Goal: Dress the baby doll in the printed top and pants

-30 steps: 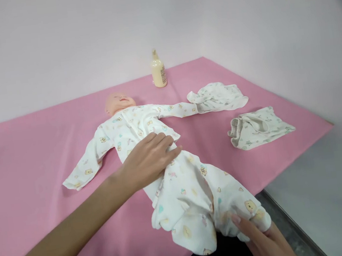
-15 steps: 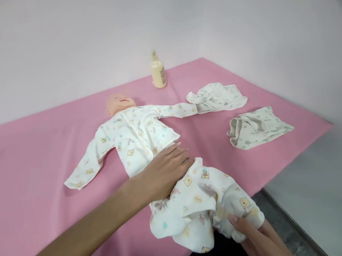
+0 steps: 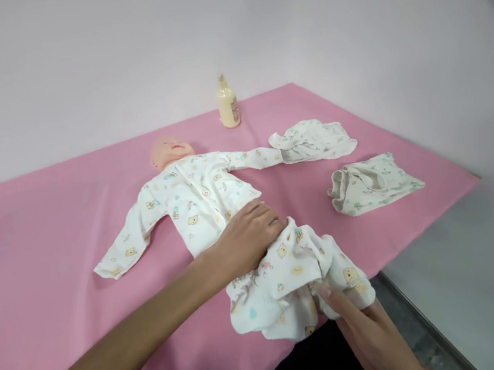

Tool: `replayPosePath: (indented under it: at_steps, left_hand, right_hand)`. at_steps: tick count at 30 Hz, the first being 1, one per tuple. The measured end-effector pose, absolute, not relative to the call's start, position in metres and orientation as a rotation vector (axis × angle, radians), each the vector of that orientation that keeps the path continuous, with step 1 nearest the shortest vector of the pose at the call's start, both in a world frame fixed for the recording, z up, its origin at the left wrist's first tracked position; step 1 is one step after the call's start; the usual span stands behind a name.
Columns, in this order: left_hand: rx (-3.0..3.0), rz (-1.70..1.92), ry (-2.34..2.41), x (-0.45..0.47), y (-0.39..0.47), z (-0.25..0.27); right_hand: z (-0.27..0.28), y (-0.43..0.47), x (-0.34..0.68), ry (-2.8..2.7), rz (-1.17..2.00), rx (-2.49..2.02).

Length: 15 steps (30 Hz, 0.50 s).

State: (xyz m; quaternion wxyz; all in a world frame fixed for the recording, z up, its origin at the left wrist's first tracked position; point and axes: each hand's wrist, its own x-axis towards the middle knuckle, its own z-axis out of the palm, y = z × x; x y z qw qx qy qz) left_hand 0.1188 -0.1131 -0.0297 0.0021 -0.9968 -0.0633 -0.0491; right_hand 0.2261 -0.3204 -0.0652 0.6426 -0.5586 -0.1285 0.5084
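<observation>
A baby doll (image 3: 172, 151) lies on its back, arms spread, in a white bear-print top (image 3: 195, 200). Matching baby pants (image 3: 290, 263) cover its legs and are bunched at the waist. Across the doll's waist lies my left hand (image 3: 253, 232), its fingers bent over the waistband of the pants; the fingertips are partly hidden. My right hand (image 3: 363, 327) grips a leg of the pants near the table's front edge, thumb on top and the other fingers underneath, out of sight. Whatever is inside that leg is covered by cloth.
A pink cloth (image 3: 57, 250) covers the table, which meets pale walls at the back and right. Behind the doll stands a cream pump bottle (image 3: 228, 108). Two leaf-print garments, one crumpled (image 3: 316, 140) and one folded (image 3: 375, 184), lie to the right.
The pants' legs have been pushed up and back towards the doll's body, with my right hand moving along. My left hand has shifted slightly right, its fingers more bent over the waistband.
</observation>
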Motion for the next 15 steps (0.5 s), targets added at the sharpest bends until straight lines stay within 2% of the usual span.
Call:
replayPosePath:
  at_steps: [7, 11, 15]
  left_hand:
    - [-3.250, -0.151, -0.348, 0.101, -0.122, -0.008]
    - [-3.451, -0.111, -0.794, 0.089, -0.131, 0.019]
    - [-3.524, 0.027, -1.046, 0.094, -0.139, 0.018]
  right_hand:
    - [-0.078, -0.316, 0.221, -0.373, 1.111, -1.275]
    - [-0.087, -0.319, 0.220, -0.339, 1.128, -1.280]
    - [-0.088, -0.317, 0.221, -0.311, 1.133, -1.263]
